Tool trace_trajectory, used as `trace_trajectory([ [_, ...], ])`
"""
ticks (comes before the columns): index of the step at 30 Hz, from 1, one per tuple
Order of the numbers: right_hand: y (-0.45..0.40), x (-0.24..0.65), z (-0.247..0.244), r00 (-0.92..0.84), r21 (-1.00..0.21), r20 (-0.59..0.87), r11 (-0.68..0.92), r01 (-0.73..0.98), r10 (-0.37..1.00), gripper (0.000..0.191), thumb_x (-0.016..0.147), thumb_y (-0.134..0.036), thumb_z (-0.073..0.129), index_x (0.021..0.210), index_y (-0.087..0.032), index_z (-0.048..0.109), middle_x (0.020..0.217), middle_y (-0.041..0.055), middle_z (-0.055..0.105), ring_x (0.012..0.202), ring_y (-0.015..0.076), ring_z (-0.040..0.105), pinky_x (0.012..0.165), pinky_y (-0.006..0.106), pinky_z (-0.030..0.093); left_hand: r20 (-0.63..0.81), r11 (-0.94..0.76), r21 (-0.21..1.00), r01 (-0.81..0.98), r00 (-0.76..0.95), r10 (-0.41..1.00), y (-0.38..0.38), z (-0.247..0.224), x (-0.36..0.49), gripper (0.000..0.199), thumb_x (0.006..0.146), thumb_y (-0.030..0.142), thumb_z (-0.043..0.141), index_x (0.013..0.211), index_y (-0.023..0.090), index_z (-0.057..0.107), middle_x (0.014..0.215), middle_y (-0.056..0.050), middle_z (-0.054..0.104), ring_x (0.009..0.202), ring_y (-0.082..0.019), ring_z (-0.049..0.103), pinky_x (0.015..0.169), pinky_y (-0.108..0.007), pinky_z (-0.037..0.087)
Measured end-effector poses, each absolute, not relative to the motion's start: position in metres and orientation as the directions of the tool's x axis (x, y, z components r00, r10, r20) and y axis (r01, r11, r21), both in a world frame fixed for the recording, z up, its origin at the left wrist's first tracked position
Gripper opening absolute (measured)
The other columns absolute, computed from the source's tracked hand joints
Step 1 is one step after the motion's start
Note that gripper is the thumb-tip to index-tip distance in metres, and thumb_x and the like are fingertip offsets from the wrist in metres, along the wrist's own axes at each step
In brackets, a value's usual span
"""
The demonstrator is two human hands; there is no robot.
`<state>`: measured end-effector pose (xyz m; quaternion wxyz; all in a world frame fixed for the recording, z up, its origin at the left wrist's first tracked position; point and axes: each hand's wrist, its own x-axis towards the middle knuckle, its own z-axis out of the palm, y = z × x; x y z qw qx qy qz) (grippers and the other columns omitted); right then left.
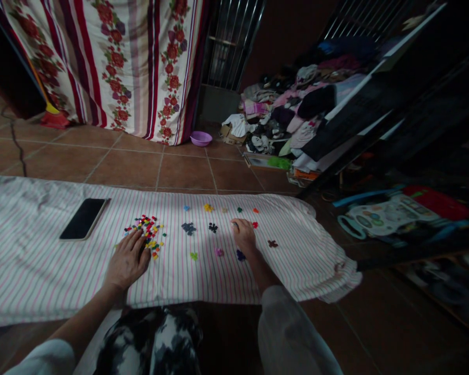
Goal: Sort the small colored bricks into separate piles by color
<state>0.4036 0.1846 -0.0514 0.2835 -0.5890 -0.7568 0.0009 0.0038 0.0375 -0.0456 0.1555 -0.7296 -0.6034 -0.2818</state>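
My left hand (128, 258) lies palm down, fingers stretched out over the near edge of a mixed heap of small coloured pieces (150, 226), like tiny building bricks. My right hand (244, 235) is closed in a pinch above the cloth; a dark spot shows at its fingertips, too small to name. Close to it are red pieces (255, 225), partly hidden dark blue pieces (240, 255) and black pieces (213, 227). Other single-colour clusters include grey (188, 228), yellow (208, 207), lime green (194, 256), pink (219, 252) and brown (272, 243).
A striped cloth (172, 284) covers the low table. A phone (85, 219) rests left of the heap. Beyond, a purple basin (200, 138) stands on the tiled floor by a flowered curtain (136, 67). Piled clothes (285, 109) and a toy panel (394, 219) lie at the right.
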Motion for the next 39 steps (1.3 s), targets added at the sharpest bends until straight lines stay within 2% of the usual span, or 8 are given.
trace_trajectory([
  [2, 0.1854, 0.4055, -0.0526, -0.153, -0.335, 0.438, 0.319, 0.887, 0.886, 0.028, 0.084, -0.013, 0.047, 0.102, -0.02, 0.068, 0.1, 0.0073, 0.066, 0.096, 0.0222, 0.052, 0.09, 0.036, 0.038, 0.596, -0.222, 0.121, 0.967, 0.108, 0.796, 0.0375, -0.0452, 0.0042, 0.036, 0.09, 0.035, 0.046, 0.116, 0.014, 0.059, 0.131, -0.017, 0.06, 0.129, -0.031, 0.051, 0.104, -0.05, 0.046],
  [9, 0.1877, 0.4078, -0.0515, -0.157, -0.338, 0.408, 0.309, 0.889, 0.899, 0.022, 0.082, -0.014, 0.05, 0.092, -0.019, 0.069, 0.095, 0.0072, 0.066, 0.094, 0.0221, 0.054, 0.091, 0.036, 0.04, 0.588, -0.215, 0.13, 0.968, 0.099, 0.803, 0.0374, -0.0463, 0.0038, 0.038, 0.09, 0.037, 0.045, 0.116, 0.014, 0.06, 0.131, -0.017, 0.06, 0.13, -0.032, 0.05, 0.105, -0.05, 0.045],
  [14, 0.186, 0.408, -0.051, -0.157, -0.347, 0.413, 0.314, 0.884, 0.897, 0.03, 0.083, -0.016, 0.049, 0.104, -0.019, 0.069, 0.103, 0.0082, 0.068, 0.099, 0.0235, 0.055, 0.092, 0.037, 0.041, 0.577, -0.226, 0.187, 0.956, 0.079, 0.813, 0.0375, -0.048, 0.0034, 0.038, 0.089, 0.036, 0.046, 0.119, 0.016, 0.06, 0.132, -0.017, 0.059, 0.131, -0.032, 0.048, 0.106, -0.052, 0.044],
  [17, 0.1853, 0.4093, -0.0519, -0.164, -0.359, 0.419, 0.328, 0.874, 0.893, 0.033, 0.082, -0.017, 0.048, 0.108, -0.019, 0.069, 0.105, 0.0086, 0.069, 0.101, 0.0238, 0.056, 0.093, 0.039, 0.042, 0.573, -0.217, 0.178, 0.96, 0.078, 0.816, 0.0375, -0.0485, 0.0036, 0.038, 0.09, 0.036, 0.046, 0.118, 0.016, 0.06, 0.132, -0.016, 0.059, 0.131, -0.032, 0.049, 0.107, -0.052, 0.043],
  [24, 0.1864, 0.4099, -0.0501, -0.149, -0.389, 0.392, 0.311, 0.867, 0.908, 0.028, 0.079, -0.016, 0.05, 0.099, -0.017, 0.07, 0.101, 0.0093, 0.069, 0.098, 0.0231, 0.058, 0.09, 0.037, 0.043, 0.586, -0.226, 0.107, 0.968, 0.122, 0.801, 0.0374, -0.048, 0.0028, 0.037, 0.09, 0.036, 0.047, 0.115, 0.012, 0.06, 0.13, -0.018, 0.06, 0.13, -0.032, 0.049, 0.105, -0.05, 0.044],
  [28, 0.1864, 0.4082, -0.0491, -0.152, -0.402, 0.392, 0.318, 0.859, 0.907, 0.026, 0.077, -0.014, 0.049, 0.094, -0.017, 0.069, 0.097, 0.0086, 0.069, 0.095, 0.0224, 0.058, 0.09, 0.036, 0.043, 0.592, -0.229, 0.125, 0.965, 0.112, 0.798, 0.0377, -0.0483, 0.003, 0.036, 0.09, 0.035, 0.047, 0.116, 0.013, 0.059, 0.131, -0.018, 0.059, 0.131, -0.032, 0.049, 0.106, -0.05, 0.044],
  [35, 0.186, 0.4093, -0.0511, -0.157, -0.411, 0.413, 0.337, 0.847, 0.897, 0.037, 0.078, -0.017, 0.045, 0.106, -0.018, 0.069, 0.102, 0.0093, 0.07, 0.098, 0.0229, 0.059, 0.091, 0.037, 0.044, 0.583, -0.22, 0.149, 0.964, 0.094, 0.807, 0.0377, -0.0493, 0.0033, 0.037, 0.09, 0.036, 0.046, 0.116, 0.015, 0.06, 0.131, -0.017, 0.059, 0.131, -0.032, 0.049, 0.105, -0.051, 0.044],
  [39, 0.1845, 0.4088, -0.0497, -0.139, -0.422, 0.444, 0.344, 0.839, 0.885, 0.034, 0.08, -0.021, 0.045, 0.104, -0.019, 0.07, 0.103, 0.0093, 0.07, 0.097, 0.0232, 0.059, 0.092, 0.038, 0.044, 0.579, -0.214, 0.164, 0.963, 0.082, 0.811, 0.0377, -0.0497, 0.0027, 0.037, 0.089, 0.037, 0.046, 0.117, 0.016, 0.06, 0.132, -0.016, 0.059, 0.131, -0.032, 0.049, 0.105, -0.051, 0.044],
])
